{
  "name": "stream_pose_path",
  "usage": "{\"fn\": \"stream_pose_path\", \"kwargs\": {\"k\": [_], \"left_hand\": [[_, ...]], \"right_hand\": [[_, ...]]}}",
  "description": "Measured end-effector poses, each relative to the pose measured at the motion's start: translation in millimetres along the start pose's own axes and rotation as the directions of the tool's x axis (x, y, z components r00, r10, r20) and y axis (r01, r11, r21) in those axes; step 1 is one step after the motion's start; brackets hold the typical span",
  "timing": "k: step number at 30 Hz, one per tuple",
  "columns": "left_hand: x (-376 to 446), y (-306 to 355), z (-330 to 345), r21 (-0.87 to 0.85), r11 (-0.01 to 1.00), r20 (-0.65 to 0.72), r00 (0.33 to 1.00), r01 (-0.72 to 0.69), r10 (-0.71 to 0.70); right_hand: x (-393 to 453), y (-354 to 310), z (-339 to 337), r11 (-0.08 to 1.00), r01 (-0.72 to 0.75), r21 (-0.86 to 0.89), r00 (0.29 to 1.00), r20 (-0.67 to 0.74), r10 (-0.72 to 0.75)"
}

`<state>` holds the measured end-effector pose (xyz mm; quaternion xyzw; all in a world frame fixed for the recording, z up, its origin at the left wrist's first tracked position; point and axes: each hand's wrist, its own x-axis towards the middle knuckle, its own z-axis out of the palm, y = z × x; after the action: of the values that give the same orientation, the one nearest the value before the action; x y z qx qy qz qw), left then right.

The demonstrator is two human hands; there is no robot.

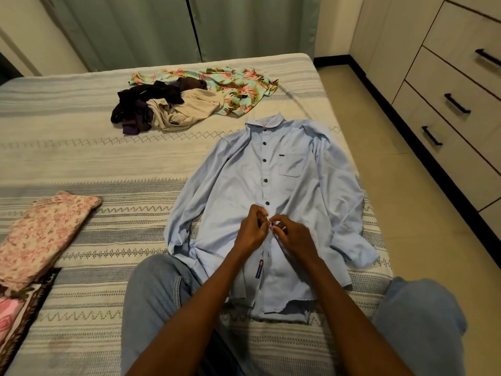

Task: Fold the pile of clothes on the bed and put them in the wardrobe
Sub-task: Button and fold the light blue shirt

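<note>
A light blue long-sleeved shirt [292, 185] lies flat and face up on the bed, collar away from me, several upper buttons fastened. My left hand [250, 230] and my right hand [294, 236] meet at the button strip in the shirt's lower half, each pinching the fabric edge there. Farther back lies a loose pile: dark purple clothes [147, 103], a beige garment [187, 109] and a floral turquoise shirt [235, 86]. At the left edge sits a folded pink floral cloth [43, 234] on top of other folded pieces.
The bed [81, 158] has a striped grey and cream cover. My knees in blue jeans [154, 294] rest at its near edge. Cabinet drawers [461, 85] with black handles line the right wall across a tiled floor strip. Green curtains [162, 25] hang behind the bed.
</note>
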<state>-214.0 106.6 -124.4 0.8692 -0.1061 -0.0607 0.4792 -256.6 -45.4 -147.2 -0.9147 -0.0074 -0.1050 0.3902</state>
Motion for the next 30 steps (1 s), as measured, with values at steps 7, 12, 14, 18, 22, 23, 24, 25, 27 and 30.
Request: {"fn": "stream_pose_path", "kwargs": {"k": [7,12,14,18,22,23,24,25,27,30], "left_hand": [[-3.1,-5.9,-0.3,-0.05,0.999,-0.035,0.999,0.021,-0.022],[-7.5,-8.3,-1.0,-0.09,0.996,-0.044,0.999,0.027,-0.031],[-6.3,-6.0,-2.0,-0.13,0.99,-0.045,0.997,0.055,-0.062],[-5.0,-3.5,1.2,-0.193,0.974,-0.05,0.99,0.121,-0.133],[-12.2,-5.6,-5.6,-0.216,0.969,-0.065,0.989,0.116,-0.133],[-13.9,-7.1,-8.5,-0.221,0.968,-0.09,0.986,0.115,-0.137],[-16.5,-7.8,-11.5,-0.214,0.97,-0.111,0.983,0.119,-0.145],[-20.3,-9.3,-14.2,-0.182,0.977,-0.127,0.982,0.116,-0.14],[-29.2,-11.9,-18.1,-0.073,0.995,-0.107,0.992,0.062,-0.069],[-44.2,-14.3,-19.6,0.122,0.993,-0.002,1.0,0.0,0.0]], "right_hand": [[0.5,-1.9,3.3,0.993,0.108,-0.052,0.993,-0.043,-0.111],[-0.6,-0.9,3.6,0.995,0.088,0.038,0.996,-0.035,-0.087],[0.7,1.3,3.0,0.991,0.048,0.127,0.997,-0.068,-0.039],[-0.8,4.2,8.7,0.981,-0.04,0.191,0.997,-0.062,0.053],[-8.2,-6.0,8.0,0.976,-0.118,0.181,0.988,-0.077,0.134],[-11.9,-10.6,6.2,0.976,-0.14,0.167,0.982,-0.105,0.158],[-16.3,-14.9,4.3,0.976,-0.154,0.155,0.975,-0.135,0.175],[-22.4,-20.1,2.8,0.978,-0.161,0.131,0.971,-0.154,0.18],[-35.7,-30.7,1.4,0.984,-0.174,0.046,0.975,-0.133,0.178],[-54.4,-41.4,5.6,0.978,-0.162,-0.129,0.987,-0.009,0.162]]}}
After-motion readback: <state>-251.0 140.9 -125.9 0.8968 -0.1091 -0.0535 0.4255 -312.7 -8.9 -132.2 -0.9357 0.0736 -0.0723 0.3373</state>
